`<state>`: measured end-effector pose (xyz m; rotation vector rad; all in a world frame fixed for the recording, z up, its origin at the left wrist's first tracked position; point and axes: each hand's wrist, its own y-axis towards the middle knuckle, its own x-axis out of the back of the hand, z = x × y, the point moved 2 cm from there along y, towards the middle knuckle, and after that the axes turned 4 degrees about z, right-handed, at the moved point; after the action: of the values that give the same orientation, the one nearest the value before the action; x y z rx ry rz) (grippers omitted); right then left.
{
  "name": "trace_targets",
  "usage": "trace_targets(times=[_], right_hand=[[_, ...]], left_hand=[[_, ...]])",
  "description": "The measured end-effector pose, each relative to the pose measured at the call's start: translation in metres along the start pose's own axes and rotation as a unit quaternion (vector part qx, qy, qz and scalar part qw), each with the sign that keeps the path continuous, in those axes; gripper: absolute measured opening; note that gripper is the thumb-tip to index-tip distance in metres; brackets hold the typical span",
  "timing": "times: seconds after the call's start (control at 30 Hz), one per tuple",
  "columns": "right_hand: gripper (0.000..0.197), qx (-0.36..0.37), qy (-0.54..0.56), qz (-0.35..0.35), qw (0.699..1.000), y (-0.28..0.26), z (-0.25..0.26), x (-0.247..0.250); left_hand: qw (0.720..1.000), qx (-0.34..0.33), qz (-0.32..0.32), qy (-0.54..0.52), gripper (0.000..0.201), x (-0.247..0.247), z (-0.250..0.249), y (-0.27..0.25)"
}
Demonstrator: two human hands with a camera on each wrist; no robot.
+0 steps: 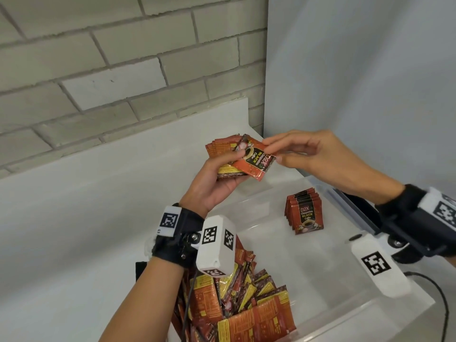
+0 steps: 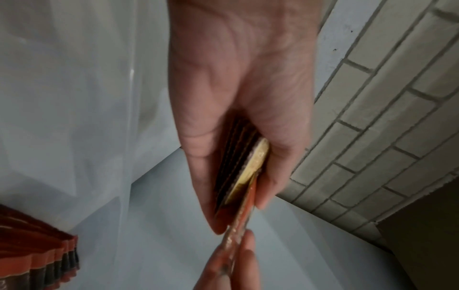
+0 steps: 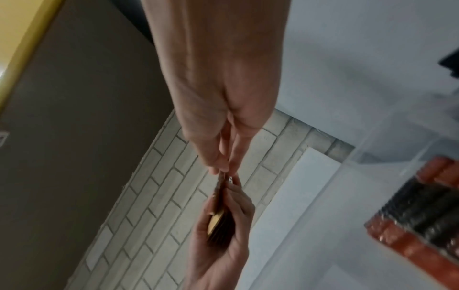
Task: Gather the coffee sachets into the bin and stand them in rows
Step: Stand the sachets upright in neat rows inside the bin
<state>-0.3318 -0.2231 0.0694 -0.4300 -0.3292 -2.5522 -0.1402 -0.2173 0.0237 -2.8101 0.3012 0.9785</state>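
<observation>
A loose heap of sachets (image 1: 237,307) is seen at the near left corner of the clear bin (image 1: 370,314). A standing row (image 1: 304,211) is set by its far right wall. Above the far edge, a stack (image 1: 222,154) is gripped in the left hand (image 1: 212,183), and its top sachet (image 1: 256,159) is pinched at its right end by the right hand (image 1: 318,156).

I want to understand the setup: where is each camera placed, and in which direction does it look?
Head: worn on the head, looks down at the clear bin; both forearms show.
Left wrist: looks along the left hand gripping a stack of sachets.
Right wrist: looks along the right hand pinching one sachet.
Shared: all show both hands meeting at that sachet.
</observation>
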Motion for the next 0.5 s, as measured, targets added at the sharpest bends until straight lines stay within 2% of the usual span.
trace_targets(times=[0.13,0.23,0.33,0.4,0.5], right_hand=[[0.035,-0.071,0.065,-0.037,0.995,0.0,-0.005,-0.008],[0.044,-0.122,0.163,-0.028,0.979,0.004,-0.013,-0.023],[0.049,-0.138,0.223,-0.029,0.965,0.007,-0.018,-0.032],[0.043,-0.141,0.212,-0.026,0.967,0.009,-0.018,-0.029],[0.032,-0.14,0.138,-0.008,0.98,0.007,-0.012,-0.011]], left_hand=[[1.0,-0.023,0.008,-0.018,0.023,0.004,-0.001,0.002],[1.0,-0.024,0.018,-0.001,0.025,0.003,-0.001,0.001],[0.999,-0.022,0.016,0.023,0.028,0.003,-0.001,0.0],[0.999,-0.025,0.017,0.025,0.026,0.002,0.0,0.0],[0.999,-0.032,0.003,-0.006,0.025,0.001,-0.001,0.001]])
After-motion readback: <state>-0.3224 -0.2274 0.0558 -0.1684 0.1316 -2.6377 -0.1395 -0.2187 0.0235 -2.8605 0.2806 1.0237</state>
